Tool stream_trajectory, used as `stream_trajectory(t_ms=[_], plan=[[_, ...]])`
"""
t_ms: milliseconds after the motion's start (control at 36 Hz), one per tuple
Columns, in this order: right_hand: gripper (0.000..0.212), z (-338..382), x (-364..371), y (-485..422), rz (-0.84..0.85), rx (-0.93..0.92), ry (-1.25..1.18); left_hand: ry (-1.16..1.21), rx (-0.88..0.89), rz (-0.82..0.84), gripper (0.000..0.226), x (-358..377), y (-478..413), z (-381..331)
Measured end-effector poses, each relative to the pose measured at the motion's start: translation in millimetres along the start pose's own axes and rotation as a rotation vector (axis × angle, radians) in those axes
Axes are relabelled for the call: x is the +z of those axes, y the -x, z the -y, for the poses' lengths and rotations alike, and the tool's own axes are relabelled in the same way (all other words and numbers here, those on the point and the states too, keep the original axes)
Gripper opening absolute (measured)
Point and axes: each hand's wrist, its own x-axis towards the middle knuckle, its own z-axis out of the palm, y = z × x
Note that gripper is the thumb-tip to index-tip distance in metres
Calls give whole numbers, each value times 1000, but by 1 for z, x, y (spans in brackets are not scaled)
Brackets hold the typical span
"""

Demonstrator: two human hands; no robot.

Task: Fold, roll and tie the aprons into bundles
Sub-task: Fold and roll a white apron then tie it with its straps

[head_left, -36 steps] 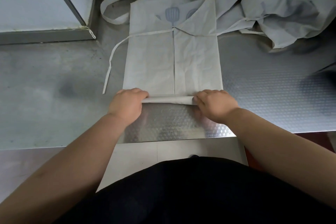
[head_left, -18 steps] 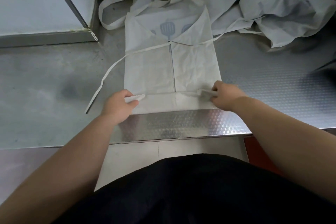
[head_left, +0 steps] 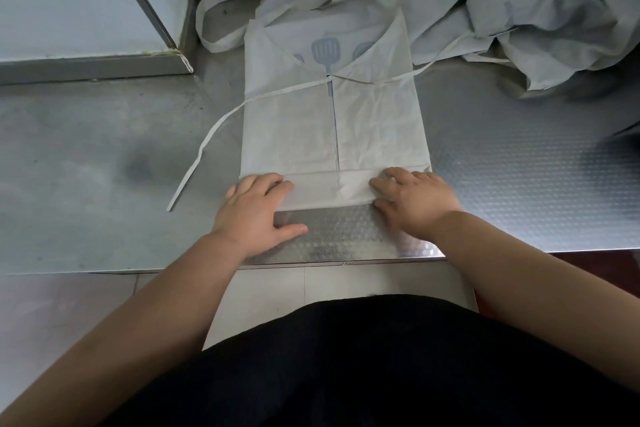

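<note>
Apron (head_left: pixel 332 121) lying mid-counter (head_left: pixel 519 184), folded lengthwise. L hand (head_left: pixel 256 208) & R hand (head_left: pixel 415 201) pressing flat on near-end first turn, apparently gripping nothing. Rolling barely starting; tying pending; pile (head_left: pixel 540 10) waiting far right.

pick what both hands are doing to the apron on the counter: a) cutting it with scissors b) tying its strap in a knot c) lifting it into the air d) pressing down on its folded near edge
d: the left hand and the right hand lie flat on the folded band at the near end of the apron, and its strap trails loose.
</note>
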Motion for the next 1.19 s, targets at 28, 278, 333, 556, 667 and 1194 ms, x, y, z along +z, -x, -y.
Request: stream_trajectory(t_ms=[28,278,333,556,667,1194], plan=[[41,0,-1,-2,-31,-4,5,-6,1,-16,74,-1,-1,0],[41,-6,-19,3,96,26,-114,228,-70,-17,19,-19,-13,7],[38,-12,-26,5,147,34,-123,428,-176,83,12,-27,-14,10],[20,-26,-33,-6,105,226,-342,666,-465,54,9,-25,-16,21],[42,-25,-27,-8,28,359,-366,426,-546,-140,34,-8,-12,15],[42,-16,-16,4,-1,-9,-12,-24,-39,-2,68,-5,-5,-8]])
